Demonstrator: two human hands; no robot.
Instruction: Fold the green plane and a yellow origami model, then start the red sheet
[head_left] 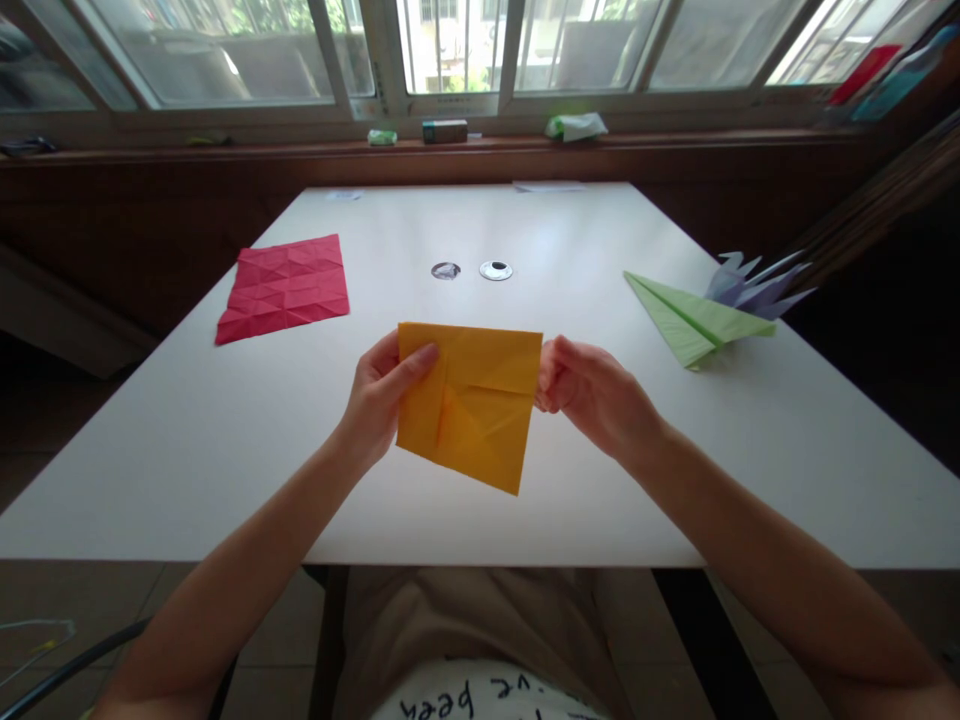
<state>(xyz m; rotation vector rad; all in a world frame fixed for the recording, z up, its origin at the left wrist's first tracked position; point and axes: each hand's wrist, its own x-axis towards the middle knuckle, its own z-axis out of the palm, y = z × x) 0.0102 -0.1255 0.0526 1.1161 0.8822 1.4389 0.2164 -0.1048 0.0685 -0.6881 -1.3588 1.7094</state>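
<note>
A folded sheet of yellow-orange paper (484, 410), marked with creases, is held up above the white table. My left hand (379, 390) pinches its left edge, thumb on the front and fingers behind. At the right edge is my right hand (581, 385), its fingers curled together. The paper's edge partly covers those fingertips, so whether they grip a layer of it is hidden.
On the white table (187, 480) lie a creased red sheet (289, 285) at left and two round discs (445, 271) (496, 270) in the middle. At right a green paper plane (697, 320) sits before a purple folded paper crane (757, 285). Small packets (576, 126) line the windowsill.
</note>
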